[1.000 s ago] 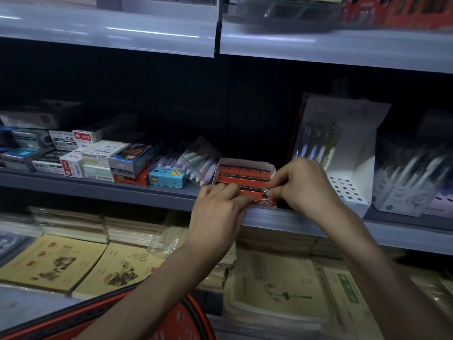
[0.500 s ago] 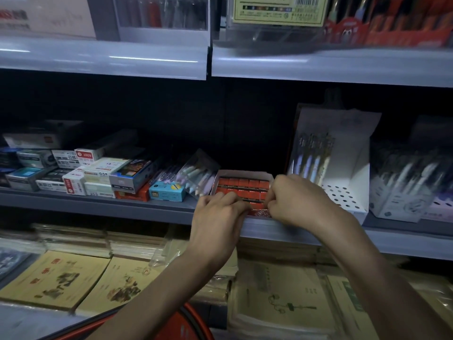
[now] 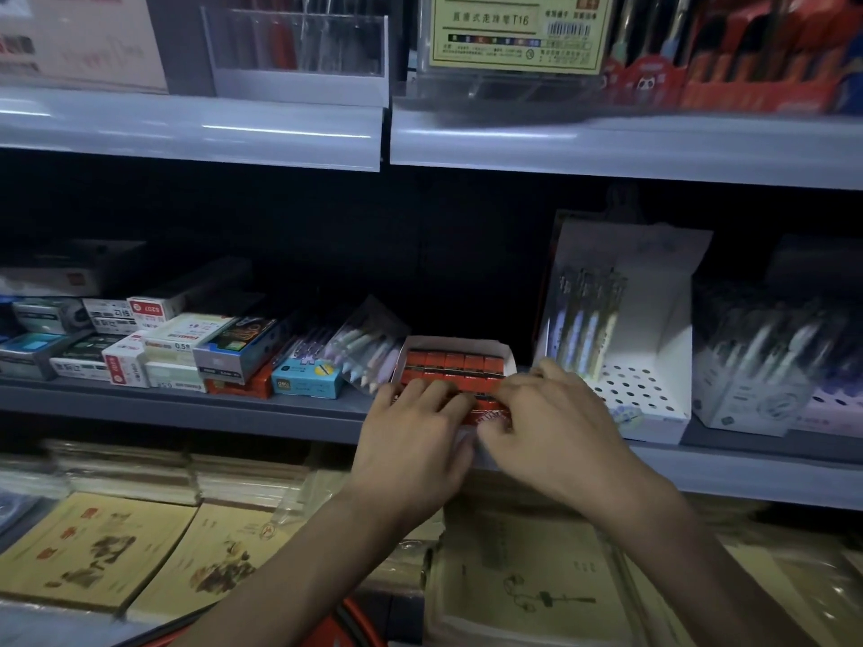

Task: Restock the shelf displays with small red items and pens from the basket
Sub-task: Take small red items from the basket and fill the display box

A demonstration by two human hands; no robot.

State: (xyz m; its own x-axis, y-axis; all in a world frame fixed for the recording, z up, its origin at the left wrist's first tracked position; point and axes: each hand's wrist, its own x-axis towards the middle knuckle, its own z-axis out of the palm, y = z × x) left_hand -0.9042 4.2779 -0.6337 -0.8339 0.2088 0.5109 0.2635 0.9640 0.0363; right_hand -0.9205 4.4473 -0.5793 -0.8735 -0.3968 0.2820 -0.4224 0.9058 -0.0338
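Packing small red items point(image 3: 453, 364) into display box point(image 3: 506, 359)
Right hand point(image 3: 555, 427) pinches its front row, left hand point(image 3: 411, 436) grip unclear; next, press level.

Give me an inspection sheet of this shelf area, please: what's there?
Surface: grey shelf, crowded.
Job's things: red items fill a white tray; pens stand in a white box to its right; red basket at the bottom edge.
Clutter: small boxes and pen packs left of the tray.
Hands: left hand lies bent over the front row; right hand seems to pinch red items there.
Cables: nothing seen.
Surroundings: upper shelf with displays; notebooks below.
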